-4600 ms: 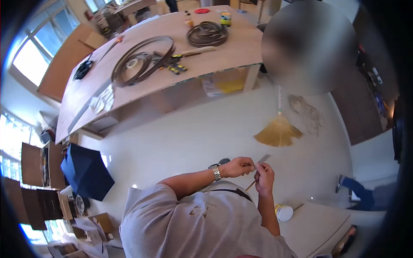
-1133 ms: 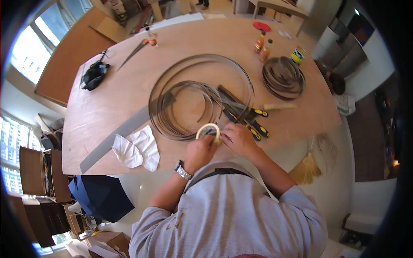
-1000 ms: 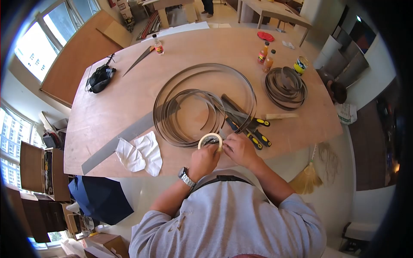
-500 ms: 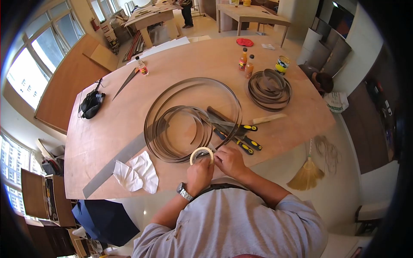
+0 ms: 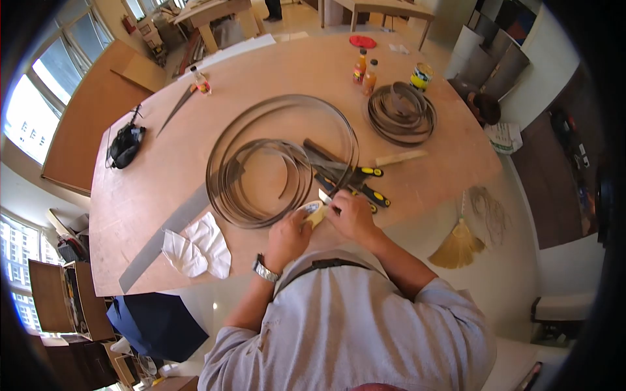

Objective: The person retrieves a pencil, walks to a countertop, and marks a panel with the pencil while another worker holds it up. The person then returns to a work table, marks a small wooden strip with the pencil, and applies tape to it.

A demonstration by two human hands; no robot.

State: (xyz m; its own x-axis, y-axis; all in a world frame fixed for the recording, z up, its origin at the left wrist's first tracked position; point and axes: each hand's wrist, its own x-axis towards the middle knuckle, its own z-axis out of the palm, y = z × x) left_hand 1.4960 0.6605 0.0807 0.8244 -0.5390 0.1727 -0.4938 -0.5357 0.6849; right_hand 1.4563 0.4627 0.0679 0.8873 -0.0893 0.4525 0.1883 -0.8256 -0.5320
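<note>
My left hand [image 5: 289,236] is closed around a roll of masking tape [image 5: 315,213], tilted so that its side faces up. Close by, my right hand [image 5: 352,215] pinches a short pale strip [image 5: 324,196] beside the roll; its fingertips are partly hidden. Just beyond both hands lies a loose coil of thin brown edge banding [image 5: 229,188]. Handsaws with black and yellow handles [image 5: 375,197] lie partly under the coil, right of centre. A long grey flat strip [image 5: 156,251] runs from the coil toward the left front edge, near a crumpled white cloth [image 5: 210,244].
On the wooden table [image 5: 274,72] stand a second coil [image 5: 399,133], sauce bottles [image 5: 370,78], a yellow can [image 5: 422,76] and a black bag [image 5: 126,146]. A person's head [image 5: 486,107] shows beyond the right edge. A broom [image 5: 458,244] and dark blue umbrella [image 5: 156,326] are below.
The tape roll has turned from facing me with its hole to lying tilted. A pale strip now shows at my right fingertips. The whole view has shifted slightly.
</note>
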